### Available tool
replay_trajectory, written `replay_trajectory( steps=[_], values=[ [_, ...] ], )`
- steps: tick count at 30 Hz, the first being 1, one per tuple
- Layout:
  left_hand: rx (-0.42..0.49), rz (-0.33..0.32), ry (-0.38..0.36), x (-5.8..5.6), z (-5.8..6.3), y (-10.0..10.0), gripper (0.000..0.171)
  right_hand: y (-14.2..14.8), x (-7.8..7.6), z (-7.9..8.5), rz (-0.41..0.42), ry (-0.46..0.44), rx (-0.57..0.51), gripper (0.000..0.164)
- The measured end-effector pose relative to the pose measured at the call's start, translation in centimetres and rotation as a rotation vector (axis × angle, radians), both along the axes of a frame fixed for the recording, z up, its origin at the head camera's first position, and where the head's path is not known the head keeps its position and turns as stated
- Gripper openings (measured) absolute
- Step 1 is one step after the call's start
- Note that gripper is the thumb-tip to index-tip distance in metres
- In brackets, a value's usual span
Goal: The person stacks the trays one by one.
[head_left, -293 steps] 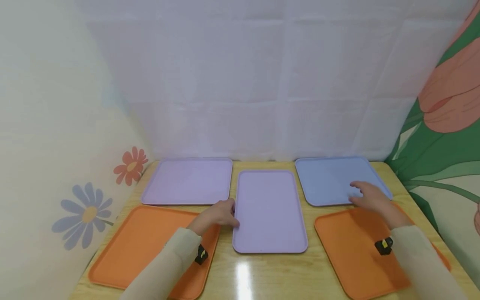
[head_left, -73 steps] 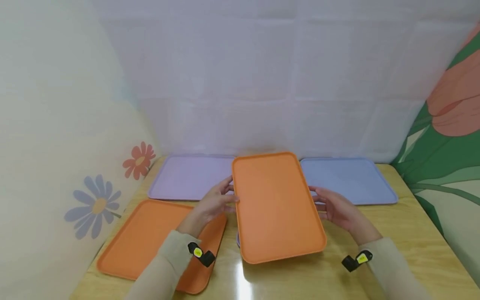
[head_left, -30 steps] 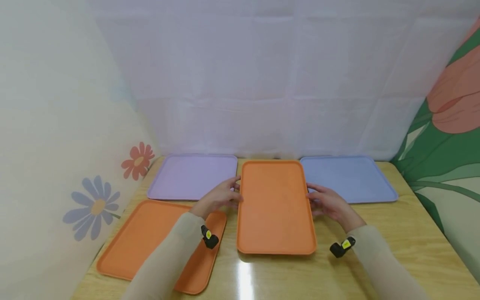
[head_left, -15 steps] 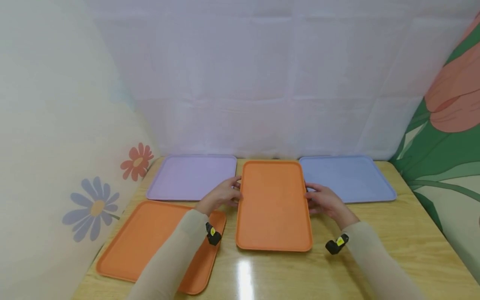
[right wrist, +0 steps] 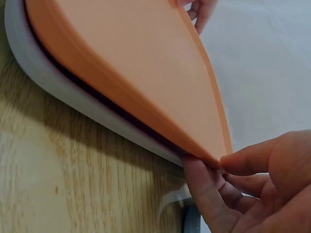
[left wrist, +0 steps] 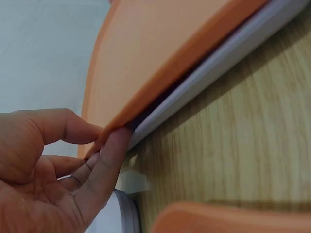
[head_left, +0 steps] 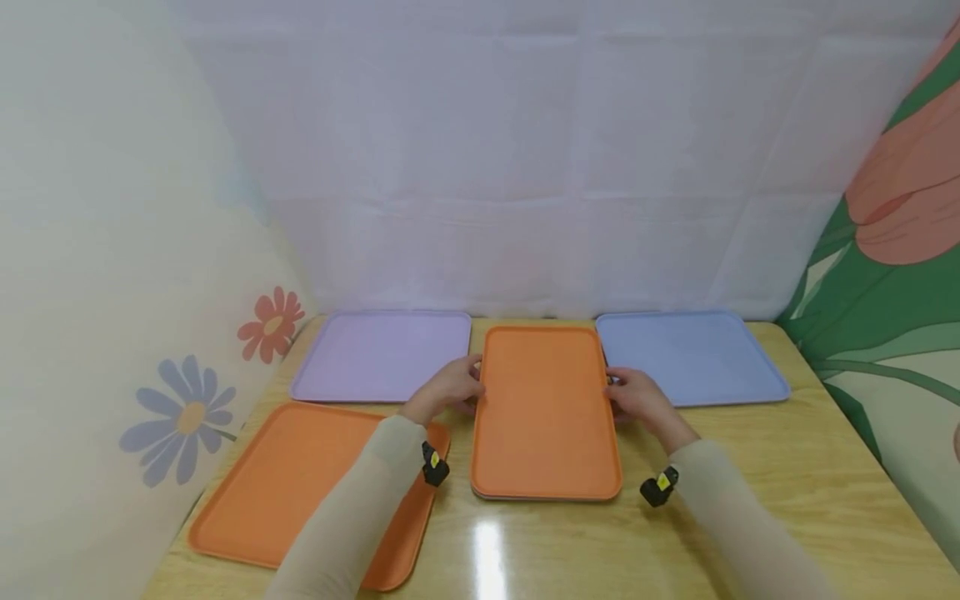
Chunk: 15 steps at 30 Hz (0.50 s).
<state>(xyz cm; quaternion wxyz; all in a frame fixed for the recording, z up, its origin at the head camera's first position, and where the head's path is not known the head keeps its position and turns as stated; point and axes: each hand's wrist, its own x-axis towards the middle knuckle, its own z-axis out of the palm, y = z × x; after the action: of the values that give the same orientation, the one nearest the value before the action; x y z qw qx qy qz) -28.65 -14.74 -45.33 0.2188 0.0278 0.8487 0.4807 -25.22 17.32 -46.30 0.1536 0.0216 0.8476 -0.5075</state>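
An orange tray (head_left: 547,408) lies over a light purple tray (left wrist: 218,67) at the middle of the table, long side running away from me. In both wrist views a narrow dark gap shows between the two, and their edges nearly line up. My left hand (head_left: 452,385) pinches the orange tray's left rim, thumb on top and fingers below. On the opposite rim, my right hand (head_left: 636,395) grips in the same way. Most of the lower tray is hidden; in the head view only a thin strip shows at the near edge.
A second orange tray (head_left: 300,475) lies at the front left, partly under my left sleeve. At the back are another light purple tray (head_left: 386,354) on the left and a blue tray (head_left: 690,358) on the right. A white cloth (head_left: 465,167) hangs behind the wooden table (head_left: 810,475).
The orange tray from the front right has been carried over the middle purple tray, straightened and lowered onto it. In the last second it sank slightly, with both hands drawing in a little.
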Motion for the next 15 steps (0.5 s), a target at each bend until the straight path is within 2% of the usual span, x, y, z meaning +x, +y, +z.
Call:
replay_trajectory(
  steps=[6,9,13,15],
  values=[
    [-0.153,-0.033,0.090,0.04,0.33,0.66,0.074,-0.38,-0.37,-0.01,0.050,0.136,0.315,0.050],
    [-0.261,-0.064,0.173,0.04,0.37,0.86,0.059,-0.57,-0.35,-0.01,0.074,0.132,0.375,0.051],
    [-0.439,-0.115,0.256,0.14,0.55,1.01,0.020,-0.82,-0.14,0.04,0.096,0.138,0.428,0.052],
    [-0.483,-0.131,0.253,0.28,0.71,0.99,0.025,-0.88,-0.04,0.01,0.104,0.142,0.451,0.053]
  ],
)
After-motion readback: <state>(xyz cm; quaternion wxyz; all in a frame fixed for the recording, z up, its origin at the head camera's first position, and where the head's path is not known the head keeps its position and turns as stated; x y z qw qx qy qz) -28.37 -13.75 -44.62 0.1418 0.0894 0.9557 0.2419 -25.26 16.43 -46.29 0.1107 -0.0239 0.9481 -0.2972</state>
